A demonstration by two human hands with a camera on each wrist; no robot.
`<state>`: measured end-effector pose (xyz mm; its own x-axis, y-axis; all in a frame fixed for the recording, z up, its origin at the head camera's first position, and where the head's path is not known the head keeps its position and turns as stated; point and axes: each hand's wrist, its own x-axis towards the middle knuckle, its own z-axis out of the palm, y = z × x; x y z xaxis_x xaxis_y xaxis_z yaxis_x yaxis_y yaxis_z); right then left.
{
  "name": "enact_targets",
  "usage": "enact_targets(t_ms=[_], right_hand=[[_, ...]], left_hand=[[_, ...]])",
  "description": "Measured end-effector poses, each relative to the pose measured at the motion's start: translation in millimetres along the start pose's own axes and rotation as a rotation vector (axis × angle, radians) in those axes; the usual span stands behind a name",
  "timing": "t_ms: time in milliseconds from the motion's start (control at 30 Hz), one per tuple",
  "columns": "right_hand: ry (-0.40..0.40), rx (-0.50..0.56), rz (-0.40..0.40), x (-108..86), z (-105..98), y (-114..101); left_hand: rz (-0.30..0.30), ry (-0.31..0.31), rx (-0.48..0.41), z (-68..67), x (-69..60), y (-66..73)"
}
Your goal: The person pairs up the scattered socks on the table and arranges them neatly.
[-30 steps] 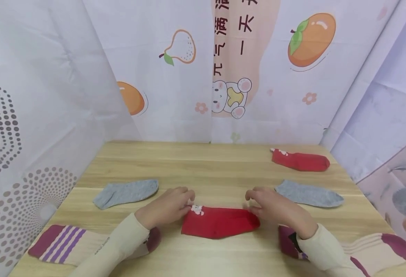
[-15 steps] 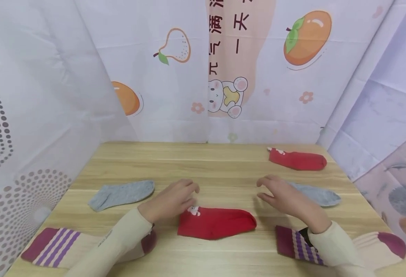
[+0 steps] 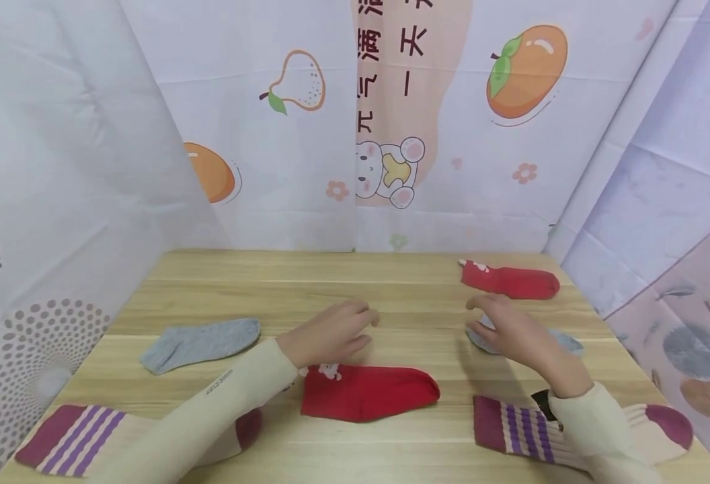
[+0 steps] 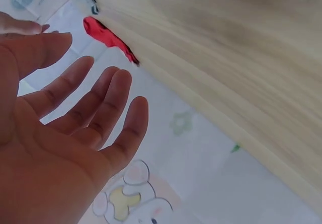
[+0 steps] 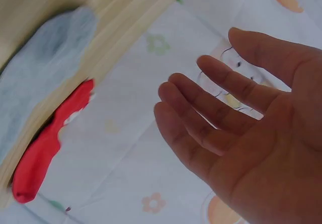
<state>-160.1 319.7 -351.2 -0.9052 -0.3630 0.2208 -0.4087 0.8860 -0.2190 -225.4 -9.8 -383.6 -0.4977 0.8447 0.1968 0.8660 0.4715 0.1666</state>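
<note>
A red sock (image 3: 370,395) with a white figure at its cuff lies flat at the middle of the table. Above its cuff end hovers my left hand (image 3: 331,333), fingers loosely bent and holding nothing; the left wrist view shows the bare palm. My right hand (image 3: 515,336) hangs over a grey sock (image 3: 567,341) and partly hides it. Its palm, seen in the right wrist view, is bare, with the fingers relaxed. Farther back on the right lies a second red sock (image 3: 512,281).
Another grey sock (image 3: 204,343) lies at the left. Cream socks with purple stripes, one at the left front (image 3: 83,440) and one at the right front (image 3: 530,430), are partly covered by the sleeves. White printed curtains (image 3: 270,168) enclose the wooden table (image 3: 306,282).
Both hands have risen off the middle red sock and moved farther back over the table. The right one now covers part of the grey sock. The socks keep their places as the view shifts slightly.
</note>
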Motion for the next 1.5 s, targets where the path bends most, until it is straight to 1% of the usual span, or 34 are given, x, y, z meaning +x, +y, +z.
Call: enact_targets(t_ms=[133,200,267,367,433,500,633,700,833,933,1033,1233,1333,1433,1500], right_hand=[[0.012,0.013,0.013,1.2,-5,16],[0.009,0.021,0.024,0.8,-7,23],[0.003,0.024,0.036,0.5,-9,29],[0.004,0.023,0.039,1.1,-12,37],[0.010,0.021,0.037,1.7,-13,43],[0.014,0.020,0.042,1.4,-14,50],[0.016,0.004,0.070,0.1,-16,66],[0.016,-0.002,0.093,-0.7,-16,75],[0.024,-0.005,0.121,-0.8,-16,92],[0.025,-0.003,0.134,0.0,-15,103],[0.021,-0.005,0.158,0.2,-16,113],[-0.009,0.005,0.175,1.7,-17,132],[-0.021,0.014,0.193,0.5,-18,141],[-0.011,0.022,0.197,-1.7,-19,147],[0.001,0.026,0.179,1.3,-19,150]], left_hand=[[-0.006,-0.037,-0.007,4.7,16.9,4.1],[-0.009,-0.061,-0.016,7.9,23.0,6.7],[-0.002,-0.071,-0.025,11.3,28.5,8.8],[0.015,-0.055,-0.051,14.9,37.9,10.7],[0.031,-0.037,-0.058,16.4,46.8,10.9],[0.047,-0.021,-0.047,18.0,58.2,10.6],[0.057,-0.018,-0.001,20.0,85.4,11.9],[0.052,-0.029,0.003,20.7,99.8,13.8],[0.043,-0.055,0.017,26.5,127.5,16.3],[0.043,-0.065,0.030,33.0,144.3,16.4],[0.040,-0.065,0.023,39.1,157.9,16.0],[-0.006,-0.088,0.019,51.5,180.0,14.2],[-0.033,-0.097,0.027,57.7,194.7,14.2],[-0.055,-0.111,0.021,59.2,207.0,17.5],[-0.086,-0.115,0.015,58.1,211.7,18.4]])
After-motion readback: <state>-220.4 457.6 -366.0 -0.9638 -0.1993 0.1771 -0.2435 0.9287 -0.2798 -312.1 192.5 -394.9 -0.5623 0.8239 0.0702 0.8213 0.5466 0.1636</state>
